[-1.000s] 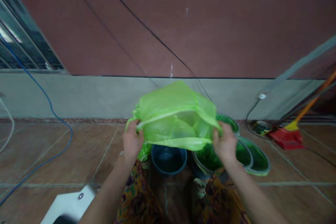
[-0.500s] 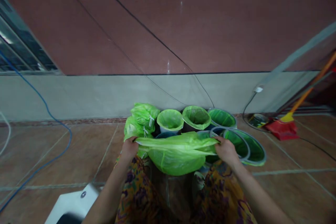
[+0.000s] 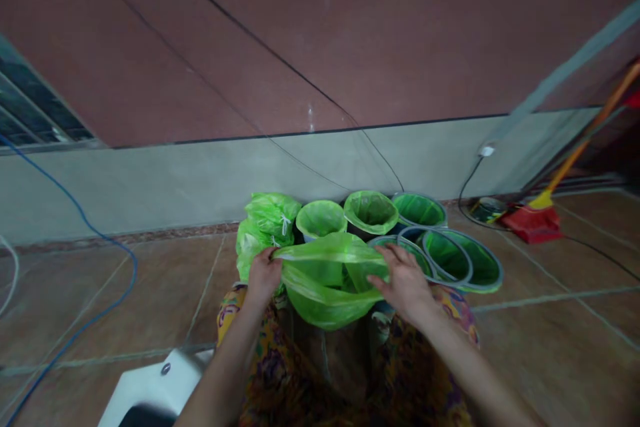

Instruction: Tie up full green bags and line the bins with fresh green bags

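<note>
A thin green plastic bag (image 3: 327, 310) is stretched between my two hands in front of my knees, its mouth gaping toward me. My left hand (image 3: 265, 273) is closed on the left end of the rim. At the right end, my right hand (image 3: 407, 283) has hold of the rim, thumb apart from the fingers. Just beyond stand round bins with green liners: a light one (image 3: 321, 219), a dark one (image 3: 371, 212) and one by the wall (image 3: 419, 209). Part of the row is hidden behind the bag.
Tied green bags (image 3: 270, 217) are piled left of the bins. Several grey-rimmed hoops and bins (image 3: 473, 259) overlap at the right. Farther right lies a red dustpan (image 3: 534, 223) near a tin (image 3: 489, 209). A blue hose (image 3: 133, 267) crosses the tiles at left, near a white object (image 3: 155, 383).
The bag's mouth has widened from a flat, taut strip. My hands have come closer together, the right one shifting left with its thumb and fingers spreading. The view has tilted slightly.
</note>
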{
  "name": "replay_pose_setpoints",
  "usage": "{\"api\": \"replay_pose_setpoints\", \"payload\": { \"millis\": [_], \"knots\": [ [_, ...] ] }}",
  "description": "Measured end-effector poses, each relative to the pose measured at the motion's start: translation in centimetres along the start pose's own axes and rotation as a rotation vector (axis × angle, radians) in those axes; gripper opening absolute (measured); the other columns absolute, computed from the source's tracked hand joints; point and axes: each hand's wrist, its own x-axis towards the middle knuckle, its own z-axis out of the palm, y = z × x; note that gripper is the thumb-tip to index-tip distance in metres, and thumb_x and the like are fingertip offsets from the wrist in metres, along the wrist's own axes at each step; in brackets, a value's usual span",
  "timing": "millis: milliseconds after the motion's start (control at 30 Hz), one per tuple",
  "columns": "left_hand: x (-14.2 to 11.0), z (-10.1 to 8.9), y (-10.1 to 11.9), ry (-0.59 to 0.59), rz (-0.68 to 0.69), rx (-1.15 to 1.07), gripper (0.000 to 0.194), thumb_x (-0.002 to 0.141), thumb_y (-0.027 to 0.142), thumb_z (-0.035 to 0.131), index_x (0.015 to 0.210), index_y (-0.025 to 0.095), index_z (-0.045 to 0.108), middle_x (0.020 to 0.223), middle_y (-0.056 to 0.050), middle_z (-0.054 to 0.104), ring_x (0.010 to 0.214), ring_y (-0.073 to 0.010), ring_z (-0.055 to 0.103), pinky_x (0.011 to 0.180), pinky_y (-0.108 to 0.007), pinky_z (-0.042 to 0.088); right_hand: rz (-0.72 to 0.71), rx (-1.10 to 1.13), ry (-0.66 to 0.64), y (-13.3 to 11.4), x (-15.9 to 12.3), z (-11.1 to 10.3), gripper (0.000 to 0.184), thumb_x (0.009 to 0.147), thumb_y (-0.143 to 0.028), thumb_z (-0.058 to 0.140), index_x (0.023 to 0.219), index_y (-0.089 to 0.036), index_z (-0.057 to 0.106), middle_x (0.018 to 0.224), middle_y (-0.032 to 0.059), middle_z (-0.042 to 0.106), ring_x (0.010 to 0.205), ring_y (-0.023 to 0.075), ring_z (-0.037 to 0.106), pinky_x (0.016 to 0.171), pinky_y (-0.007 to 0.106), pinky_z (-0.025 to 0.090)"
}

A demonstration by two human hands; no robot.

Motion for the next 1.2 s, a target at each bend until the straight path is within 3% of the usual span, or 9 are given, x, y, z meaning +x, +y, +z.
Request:
{"api": "replay_pose_setpoints", "payload": {
  "millis": [67,200,333,533,767,867,967,1033,1200],
  "knots": [
    [-0.6,0.3,1.8,-0.026,0.017,-0.013,0.039,0.077,0.009,0.048,0.106,0.018,0.072,0.094,-0.004,0.077,0.091,-0.0197,0.070,0.079,-0.025,0.053,-0.139,0.092,-0.026,-3.4,0.3,0.8,0.053,0.079,-0.029,0.064,0.130,-0.019,0.056,0.136,0.0139,0.054,0.123,0.0306,0.050,0.102,0.045,0.041],
    [-1.7,0.8,4.6,-0.077,0.082,0.025,0.039,0.080,0.009,0.047,0.112,0.016,0.069,0.105,-0.008,0.075,0.097,-0.0201,0.069,0.087,-0.027,0.051,-0.203,0.166,-0.049,-8.7,1.8,3.1,0.047,0.082,-0.029,0.062,0.128,-0.018,0.057,0.131,0.0132,0.057,0.118,0.0304,0.050,0.099,0.043,0.041],
    [-2.4,1.2,5.5,-0.080,0.114,0.116,0.036,0.086,0.016,0.047,0.117,0.016,0.065,0.108,-0.010,0.074,0.100,-0.0216,0.069,0.088,-0.028,0.049,-0.225,0.110,-0.051,-10.3,3.8,4.6,0.029,0.090,-0.024,0.052,0.115,-0.017,0.063,0.119,0.0124,0.063,0.110,0.0286,0.054,0.093,0.040,0.040],
    [-1.6,1.6,2.9,-0.069,0.071,0.385,0.039,0.088,0.026,0.051,0.125,0.019,0.061,0.094,-0.010,0.076,0.091,-0.0263,0.071,0.078,-0.032,0.049,-0.091,0.016,-0.072,-6.6,6.8,3.4,0.031,0.095,-0.018,0.040,0.112,-0.020,0.066,0.109,0.0085,0.070,0.092,0.0210,0.065,0.082,0.031,0.044],
    [1.9,2.0,0.9,0.036,0.168,0.359,0.030,0.089,0.021,0.050,0.111,0.018,0.069,0.110,-0.010,0.072,0.099,-0.0212,0.068,0.086,-0.026,0.048,-0.005,0.014,-0.038,-0.6,9.9,0.4,0.033,0.094,-0.017,0.040,0.108,-0.017,0.069,0.109,0.0092,0.071,0.097,0.0190,0.067,0.083,0.025,0.047],
    [3.2,2.6,1.0,0.076,0.192,0.373,0.027,0.089,0.022,0.049,0.104,0.018,0.071,0.108,-0.009,0.071,0.094,-0.0204,0.068,0.083,-0.027,0.048,0.055,-0.073,-0.166,1.1,10.7,0.2,0.033,0.093,-0.018,0.040,0.099,-0.017,0.073,0.102,0.0116,0.073,0.098,0.0216,0.068,0.085,0.028,0.048],
    [4.5,4.0,1.0,0.066,0.215,0.353,0.022,0.086,0.022,0.053,0.099,0.019,0.071,0.102,-0.008,0.072,0.092,-0.0198,0.067,0.081,-0.027,0.047,0.138,-0.173,-0.419,2.1,11.2,0.6,0.028,0.089,-0.020,0.047,0.095,-0.015,0.074,0.102,0.0155,0.073,0.102,0.0264,0.067,0.086,0.033,0.049],
    [5.5,5.4,1.0,0.038,0.234,0.332,0.018,0.084,0.020,0.055,0.094,0.018,0.070,0.098,-0.007,0.072,0.092,-0.0197,0.066,0.081,-0.027,0.047,0.154,-0.167,-0.523,2.1,11.6,1.4,0.030,0.084,-0.022,0.056,0.108,-0.015,0.072,0.114,0.0165,0.070,0.109,0.0284,0.065,0.088,0.034,0.049],
    [8.3,9.4,1.0,-0.058,0.373,0.316,0.012,0.077,0.014,0.059,0.086,0.018,0.066,0.089,-0.005,0.071,0.089,-0.0189,0.064,0.080,-0.028,0.044,-0.113,0.100,-0.564,-0.1,12.9,5.2,0.070,0.069,-0.034,0.075,0.133,-0.016,0.056,0.132,0.0153,0.061,0.120,0.0292,0.058,0.097,0.034,0.045]
  ]
}}
